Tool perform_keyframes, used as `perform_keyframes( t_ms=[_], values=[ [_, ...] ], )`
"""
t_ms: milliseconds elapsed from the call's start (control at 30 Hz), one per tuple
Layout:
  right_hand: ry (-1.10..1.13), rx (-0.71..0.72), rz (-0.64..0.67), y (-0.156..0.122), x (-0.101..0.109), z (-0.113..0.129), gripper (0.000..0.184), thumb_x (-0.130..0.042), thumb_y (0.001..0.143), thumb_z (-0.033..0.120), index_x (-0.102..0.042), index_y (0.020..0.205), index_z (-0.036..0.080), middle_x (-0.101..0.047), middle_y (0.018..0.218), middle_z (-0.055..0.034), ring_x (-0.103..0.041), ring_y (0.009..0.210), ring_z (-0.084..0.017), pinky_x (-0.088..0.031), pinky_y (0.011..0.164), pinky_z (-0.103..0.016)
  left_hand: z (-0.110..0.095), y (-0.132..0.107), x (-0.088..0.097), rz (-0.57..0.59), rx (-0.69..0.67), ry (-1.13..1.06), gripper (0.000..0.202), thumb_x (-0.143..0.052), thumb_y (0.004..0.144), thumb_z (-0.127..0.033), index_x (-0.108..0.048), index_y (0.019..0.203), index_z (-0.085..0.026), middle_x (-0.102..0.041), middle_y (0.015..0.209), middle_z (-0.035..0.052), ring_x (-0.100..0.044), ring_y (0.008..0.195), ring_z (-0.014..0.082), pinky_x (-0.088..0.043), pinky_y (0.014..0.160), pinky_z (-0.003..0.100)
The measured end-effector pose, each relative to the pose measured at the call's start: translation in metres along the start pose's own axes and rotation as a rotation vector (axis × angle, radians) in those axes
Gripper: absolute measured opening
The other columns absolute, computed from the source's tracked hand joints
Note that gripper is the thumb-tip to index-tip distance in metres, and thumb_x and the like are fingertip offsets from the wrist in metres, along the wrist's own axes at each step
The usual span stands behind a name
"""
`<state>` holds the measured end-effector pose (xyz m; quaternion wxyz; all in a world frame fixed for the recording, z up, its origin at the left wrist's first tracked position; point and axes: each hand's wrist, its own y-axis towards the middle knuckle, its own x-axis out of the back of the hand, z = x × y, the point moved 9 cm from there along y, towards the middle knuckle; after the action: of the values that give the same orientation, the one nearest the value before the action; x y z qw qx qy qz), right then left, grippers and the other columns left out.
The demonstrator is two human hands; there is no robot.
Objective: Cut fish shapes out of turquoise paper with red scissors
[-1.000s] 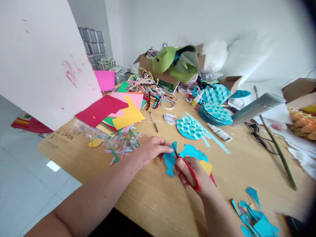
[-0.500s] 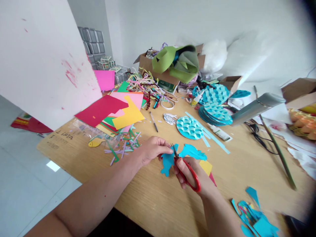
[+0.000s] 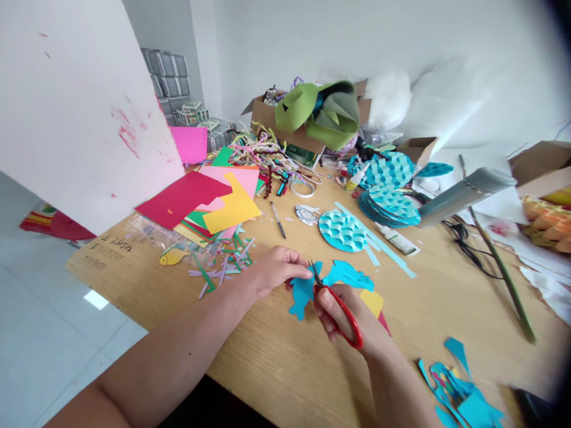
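My left hand (image 3: 282, 270) is closed in a pinch on a blue paper cutout (image 3: 302, 292) with a forked, tail-like lower end. In my right hand (image 3: 341, 309) I grip red-handled scissors (image 3: 352, 324), their dark blades at the cutout's upper right part. Whether the blades are fully closed is too small to tell. A second blue paper shape (image 3: 348, 273) lies on the table just past my right hand. Yellow paper (image 3: 372, 302) sticks out beside my right wrist, with a bit of red paper under it.
Coloured sheets (image 3: 187, 199) and paper strips (image 3: 223, 267) lie on the left. A pen (image 3: 277, 220), a teal scalloped disc (image 3: 342, 230) and a glue tube (image 3: 399, 239) are beyond my hands. A grey flask (image 3: 466, 196) stands right; blue scraps (image 3: 477, 404) lie near right.
The blue cutout's lower end has shifted very slightly down and left, and the scissors' handle has tipped a little. Both hands stay in nearly the same place.
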<state>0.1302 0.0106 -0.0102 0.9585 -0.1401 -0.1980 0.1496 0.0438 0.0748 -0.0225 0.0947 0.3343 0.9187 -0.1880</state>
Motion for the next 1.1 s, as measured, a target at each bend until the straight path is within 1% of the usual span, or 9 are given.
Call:
perform_keyframes(
  t_ms=[167,300,533,733,933,1100],
  values=[
    [0.002,0.064,0.04,0.0015,-0.0038,0.0051,0.065,-0.038,0.082,0.079,-0.048,0.057,0.019,-0.049,0.046,0.0014,-0.051,0.039,-0.011,-0.035,0.042,-0.023,0.0013,0.0002,0.0008,0.001,0.006,-0.002,0.02,-0.069,0.058,-0.031,-0.06,0.064,-0.014,-0.057,0.053,-0.0025,-0.046,0.044,0.0072,-0.032,0.043,0.021],
    [-0.012,0.041,0.026,0.0016,-0.0032,0.0033,0.065,-0.038,0.082,0.079,-0.048,0.057,0.019,-0.049,0.046,0.0016,-0.05,0.039,-0.01,-0.036,0.042,-0.023,0.0008,-0.0001,0.0011,-0.006,0.003,0.009,0.02,-0.069,0.058,-0.031,-0.06,0.064,-0.014,-0.056,0.052,-0.0031,-0.045,0.044,0.0072,-0.032,0.043,0.021],
    [-0.01,-0.048,-0.031,-0.0004,0.0026,-0.0016,0.062,-0.042,0.078,0.08,-0.047,0.06,0.021,-0.047,0.042,0.0036,-0.048,0.036,-0.011,-0.038,0.039,-0.023,-0.0019,-0.0006,-0.0003,0.0,-0.003,0.009,0.02,-0.069,0.058,-0.031,-0.06,0.061,-0.014,-0.054,0.05,-0.0039,-0.043,0.043,0.0068,-0.031,0.043,0.021],
    [-0.003,-0.046,-0.045,-0.0019,0.0026,0.0011,0.062,-0.038,0.078,0.081,-0.047,0.06,0.022,-0.047,0.041,0.0035,-0.047,0.034,-0.011,-0.035,0.036,-0.024,-0.0005,0.0005,-0.0018,0.02,0.0,-0.007,0.02,-0.069,0.058,-0.032,-0.06,0.061,-0.014,-0.054,0.05,-0.0036,-0.043,0.044,0.0071,-0.031,0.043,0.022],
    [0.018,-0.051,-0.047,-0.0013,0.002,0.0013,0.063,-0.042,0.075,0.083,-0.043,0.056,0.023,-0.045,0.039,0.0041,-0.044,0.032,-0.01,-0.033,0.035,-0.024,0.0002,0.0005,-0.0007,-0.001,0.0,-0.028,0.018,-0.068,0.057,-0.03,-0.059,0.061,-0.014,-0.053,0.051,-0.0031,-0.043,0.045,0.0073,-0.029,0.045,0.022],
    [0.008,-0.04,-0.084,-0.0018,0.004,0.0069,0.063,-0.043,0.076,0.082,-0.04,0.051,0.024,-0.044,0.037,0.0029,-0.044,0.033,-0.011,-0.035,0.034,-0.024,0.0047,-0.0005,-0.0015,-0.028,0.045,-0.144,0.019,-0.07,0.055,-0.026,-0.061,0.064,-0.013,-0.057,0.057,-0.0017,-0.047,0.051,0.0076,-0.033,0.052,0.022]
  ],
)
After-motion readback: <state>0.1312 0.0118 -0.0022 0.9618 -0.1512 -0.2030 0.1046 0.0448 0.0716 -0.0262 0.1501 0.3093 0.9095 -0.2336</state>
